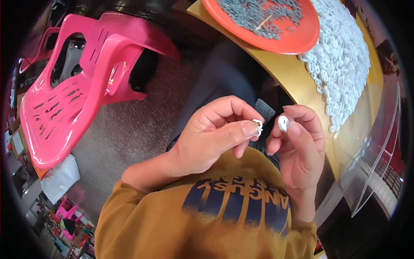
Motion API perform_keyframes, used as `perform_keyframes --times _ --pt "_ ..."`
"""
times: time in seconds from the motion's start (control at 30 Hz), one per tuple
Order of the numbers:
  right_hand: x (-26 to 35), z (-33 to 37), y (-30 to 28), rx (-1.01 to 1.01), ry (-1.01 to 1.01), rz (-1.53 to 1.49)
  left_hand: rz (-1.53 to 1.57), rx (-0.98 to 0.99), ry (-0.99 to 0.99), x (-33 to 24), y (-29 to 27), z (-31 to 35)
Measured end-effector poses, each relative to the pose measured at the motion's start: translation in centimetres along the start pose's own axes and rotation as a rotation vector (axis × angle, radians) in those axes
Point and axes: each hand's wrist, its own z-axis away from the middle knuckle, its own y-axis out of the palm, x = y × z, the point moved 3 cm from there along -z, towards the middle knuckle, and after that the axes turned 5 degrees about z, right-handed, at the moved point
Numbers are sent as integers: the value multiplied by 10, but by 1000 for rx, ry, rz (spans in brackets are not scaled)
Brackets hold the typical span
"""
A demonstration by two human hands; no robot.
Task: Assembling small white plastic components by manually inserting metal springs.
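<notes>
Between the thumb and forefinger of my left hand is a small white plastic piece with openings through it. My right hand pinches a white oval plastic piece with a slot in its middle. The two pieces are a short way apart, held up in front of my chest. Beyond my right hand, a large heap of similar white pieces lies on the yellow table. An orange-red plate beside the heap holds many small grey metal parts and a thin wooden stick.
A pink plastic chair stands on the grey floor to my left. A white bag is below its front edge. At the right, a clear plastic sheet rises by the table's edge. Assorted goods crowd the lower left.
</notes>
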Motion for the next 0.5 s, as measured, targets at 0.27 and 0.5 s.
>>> perform_keyframes --times 0.27,0.5 --pt "4 20 -15 83 -30 -16 -25 24 -39 12 24 0" --pt "6 30 -25 70 -59 -11 -112 45 40 21 37 0"
